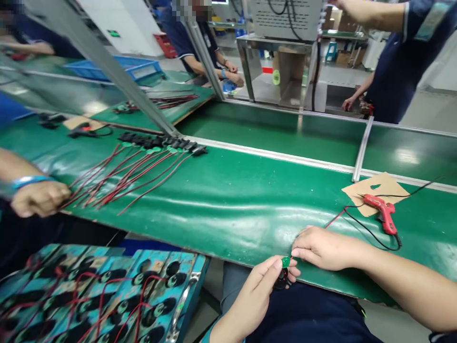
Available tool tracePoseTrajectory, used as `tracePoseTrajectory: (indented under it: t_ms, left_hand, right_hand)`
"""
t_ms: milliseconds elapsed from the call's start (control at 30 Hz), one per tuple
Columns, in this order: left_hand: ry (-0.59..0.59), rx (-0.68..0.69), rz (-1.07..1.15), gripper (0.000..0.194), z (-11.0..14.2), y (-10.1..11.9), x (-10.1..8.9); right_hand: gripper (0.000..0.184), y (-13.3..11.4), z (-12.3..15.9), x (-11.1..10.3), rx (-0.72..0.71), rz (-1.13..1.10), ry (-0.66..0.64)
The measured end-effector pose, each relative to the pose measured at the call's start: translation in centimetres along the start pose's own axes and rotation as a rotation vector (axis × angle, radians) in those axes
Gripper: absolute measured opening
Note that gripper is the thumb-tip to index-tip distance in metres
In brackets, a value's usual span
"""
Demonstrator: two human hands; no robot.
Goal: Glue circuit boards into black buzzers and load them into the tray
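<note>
One small flat green disc (285, 262), with a round black part (281, 279) just below it, is what I have grasped in the left hand (262, 282), at the near edge of a glossy green-topped bench (232, 200). My right hand (317, 247) is close beside it, fingertips pinched on a thin red wire (335, 218). Rightward I see a red glue gun (382, 209) partly over brown cardboard (352, 190); leftward, a row of black parts (157, 142) trailing red leads (134, 174), a co-worker's curled hand (41, 196) and a turquoise tray (196, 263) with round holes.
</note>
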State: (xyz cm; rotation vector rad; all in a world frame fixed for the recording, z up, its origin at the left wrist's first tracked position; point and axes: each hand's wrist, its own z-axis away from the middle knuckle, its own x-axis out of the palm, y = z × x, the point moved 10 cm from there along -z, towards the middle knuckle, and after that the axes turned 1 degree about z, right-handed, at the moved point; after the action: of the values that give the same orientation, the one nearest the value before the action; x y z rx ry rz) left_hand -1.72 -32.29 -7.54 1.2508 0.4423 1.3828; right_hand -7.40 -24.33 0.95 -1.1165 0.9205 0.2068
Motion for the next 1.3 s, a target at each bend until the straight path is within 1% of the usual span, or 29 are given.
tracePoseTrajectory:
  t_ms: [33, 100, 167, 267, 367, 433, 533, 633, 733, 867, 933, 1033, 1100, 1200, 1300]
  left_hand:
    - [0.036, 0.008, 0.006, 0.043, 0.5, -0.1, -0.7]
    - [0.086, 0.027, 0.032, 0.043, 1.3, -0.2, -1.9]
    - [0.071, 0.045, 0.007, 0.038, 2.0, 0.2, -2.1]
    - [0.018, 0.064, -0.178, 0.029, 2.7, 1.3, -1.9]
    - [0.022, 0.071, -0.356, 0.019, 2.9, 2.0, -2.1]
    - [0.01, 0.07, -0.416, 0.021, 2.9, 2.1, -2.1]
    - [0.02, 0.083, -0.456, 0.024, 3.0, 1.9, -2.4]
    - [0.043, 0.12, -0.473, 0.026, 3.0, 1.7, -2.8]
    - [0.049, 0.124, -0.465, 0.03, 3.2, 1.5, -2.9]
    - [0.01, 0.117, -0.517, 0.035, 3.4, 1.5, -2.2]
    - [0.01, 0.135, -0.554, 0.033, 3.6, 1.8, -1.8]
    - [0.046, 0.165, -0.583, 0.03, 3.8, 2.2, -1.7]
    - [0.009, 0.178, -0.618, 0.029, 3.8, 2.1, -1.2]
    - [-0.048, 0.225, -0.673, 0.025, 3.7, 2.3, -0.7]
    - [-0.023, 0.287, -0.674, 0.023, 3.6, 2.9, -0.7]
  right_hand:
    - [0.034, 0.1, -0.5, 0.4, 0.001, -0.04, -0.034]
    - [0.032, 0.4, -1.2, 0.7, 0.028, -0.106, -0.06]
    - [0.027, 0.5, -1.7, 1.0, 0.053, -0.142, -0.065]
    - [0.02, -0.2, -2.0, 1.3, 0.042, -0.172, -0.048]
    - [0.022, -1.3, -2.0, 1.3, 0.007, -0.183, -0.004]
    - [0.023, -1.8, -1.7, 1.3, 0.015, -0.187, 0.015]
    - [0.023, -2.3, -1.1, 1.3, 0.07, -0.226, 0.01]
    - [0.024, -2.6, -0.6, 1.1, 0.121, -0.269, 0.009]
    - [0.022, -2.5, -0.3, 1.1, 0.16, -0.309, 0.027]
    - [0.019, -2.0, -0.2, 1.4, 0.215, -0.362, 0.054]
    - [0.017, -1.6, 0.0, 1.7, 0.246, -0.374, 0.068]
    - [0.015, -1.3, 0.3, 1.9, 0.272, -0.378, 0.101]
    - [0.015, -1.3, 0.5, 2.0, 0.28, -0.389, 0.126]
    - [0.015, -1.3, 0.9, 1.9, 0.289, -0.405, 0.172]
    - [0.016, -1.3, 1.1, 1.8, 0.286, -0.408, 0.208]
